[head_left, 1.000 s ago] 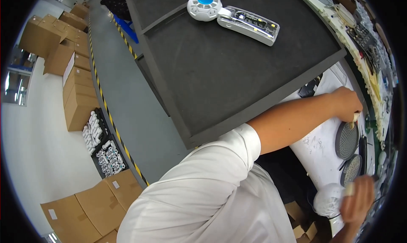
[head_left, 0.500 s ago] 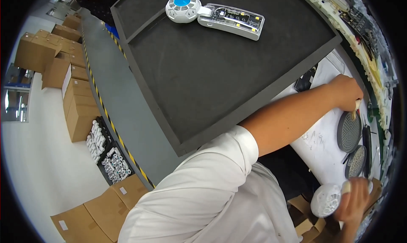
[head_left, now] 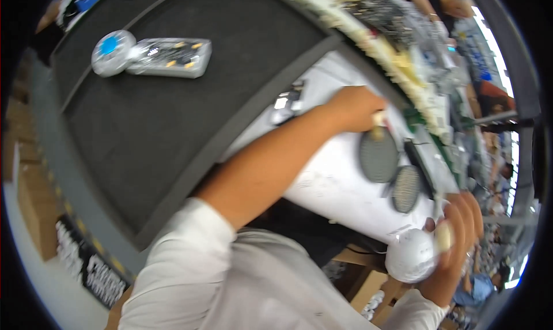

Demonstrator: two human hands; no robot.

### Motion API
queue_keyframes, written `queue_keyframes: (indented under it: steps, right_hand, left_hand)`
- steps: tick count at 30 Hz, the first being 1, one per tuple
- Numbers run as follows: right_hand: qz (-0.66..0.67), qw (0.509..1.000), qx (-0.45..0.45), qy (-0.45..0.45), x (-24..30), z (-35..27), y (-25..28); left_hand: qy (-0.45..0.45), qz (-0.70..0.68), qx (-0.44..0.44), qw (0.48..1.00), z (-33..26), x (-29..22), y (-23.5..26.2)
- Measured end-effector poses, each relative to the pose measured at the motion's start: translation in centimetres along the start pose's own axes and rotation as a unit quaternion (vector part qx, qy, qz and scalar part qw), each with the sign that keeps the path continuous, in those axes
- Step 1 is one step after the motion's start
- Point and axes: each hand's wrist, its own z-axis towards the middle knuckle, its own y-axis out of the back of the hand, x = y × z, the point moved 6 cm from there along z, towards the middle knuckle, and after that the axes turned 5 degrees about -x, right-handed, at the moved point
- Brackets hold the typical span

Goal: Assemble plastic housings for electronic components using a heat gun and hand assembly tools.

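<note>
My left hand (head_left: 358, 108) is closed, its fingertips pinched together at the upper rim of a round dark-grey dish with a dimpled surface (head_left: 378, 157). A cream-coloured cover shows on one fingertip; what the fingers hold, if anything, is too small and blurred to tell. At the lower right my right hand (head_left: 461, 232) grips a white round housing (head_left: 410, 255) by its side, also with a cream cover on a digit. Below the first dish lies a second round dish (head_left: 405, 189), filled with small pale pieces. A black stick-like tool (head_left: 419, 167) lies beside both dishes.
A large dark tray (head_left: 173, 122) fills the left, bearing a white device with a blue round top and clear body (head_left: 173, 58). A dark part (head_left: 288, 102) lies beside its edge on the white worktop (head_left: 328, 186). Cardboard boxes (head_left: 36, 206) stand at the left.
The whole view has swung right, so tray and dishes appear further left. My left hand stays at the upper dish; my right hand still holds the white housing, now turned with its smooth side showing.
</note>
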Motion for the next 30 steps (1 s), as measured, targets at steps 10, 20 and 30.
queue_keyframes:
  steps: [10, 20, 30]
  right_hand:
    - [0.334, 0.913, -0.232, 0.021, 1.1, -6.3, 10.4]
    - [0.252, 0.9, -0.208, 0.288, 10.9, 1.4, 5.7]
    - [0.264, 0.932, -0.178, 0.171, 9.8, 1.0, 4.2]
  left_hand:
    - [0.043, -0.063, 0.011, 0.997, -1.0, 0.0, 1.0]
    - [0.041, -0.079, 0.004, 0.996, -0.2, 0.8, 0.2]
    - [0.064, -0.093, 0.004, 0.994, 0.1, -0.3, 0.0]
